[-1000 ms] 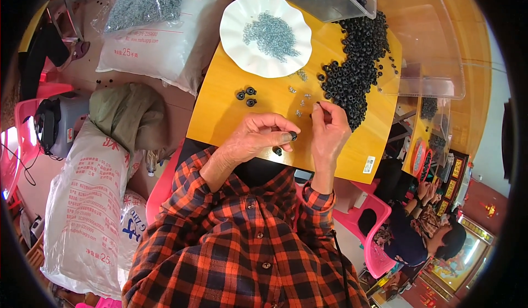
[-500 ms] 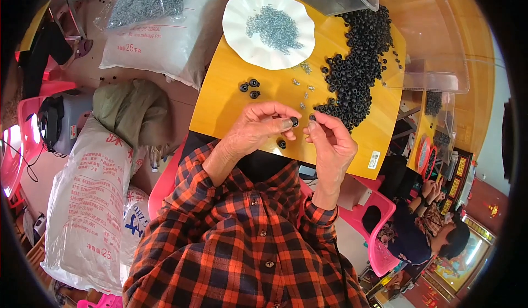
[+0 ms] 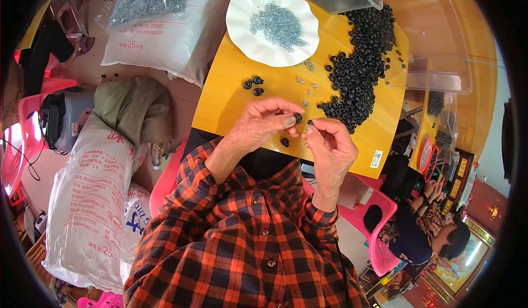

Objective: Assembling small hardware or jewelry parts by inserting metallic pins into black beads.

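Note:
Between the thumb and fingers of my left hand is a small round black plastic part. A smaller black piece is pinched at the fingertips of my right hand, close beside it but apart. On the yellow table, another black part lies just below the left fingers. Three similar black assembled parts sit grouped farther left. A large heap of black ring-like parts spreads beyond the right hand. Tiny clear-grey pieces lie scattered past the fingertips.
A white wavy-edged plate holds many small clear-grey pieces. Clear plastic bins stand at the table's far and right sides. Full white sacks stand on the left floor. A co-worker sits at the right near a pink chair.
Both hands hold nearly the same pose, with a slight shift of the fingers. The whole view has moved a little, so the table appears slightly farther right.

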The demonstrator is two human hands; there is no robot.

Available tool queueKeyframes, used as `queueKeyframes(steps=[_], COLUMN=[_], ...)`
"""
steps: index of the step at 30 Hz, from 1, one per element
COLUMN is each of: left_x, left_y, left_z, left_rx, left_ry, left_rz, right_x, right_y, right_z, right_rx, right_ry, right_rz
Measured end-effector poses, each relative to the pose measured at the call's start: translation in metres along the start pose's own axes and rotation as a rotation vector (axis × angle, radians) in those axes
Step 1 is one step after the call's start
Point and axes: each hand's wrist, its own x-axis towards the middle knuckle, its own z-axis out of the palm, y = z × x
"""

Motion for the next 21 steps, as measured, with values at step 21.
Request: queueKeyframes(steps=[21], left_x=[-0.0002], left_y=[-0.0006], left_z=[-0.0008], left_rx=[0.077], left_ry=[0.014], left_rz=[0.007], right_x=[0.0012], right_y=[-0.0023], right_z=[0.0049], right_rx=[-0.080], right_ry=[-0.077], right_rz=[-0.050])
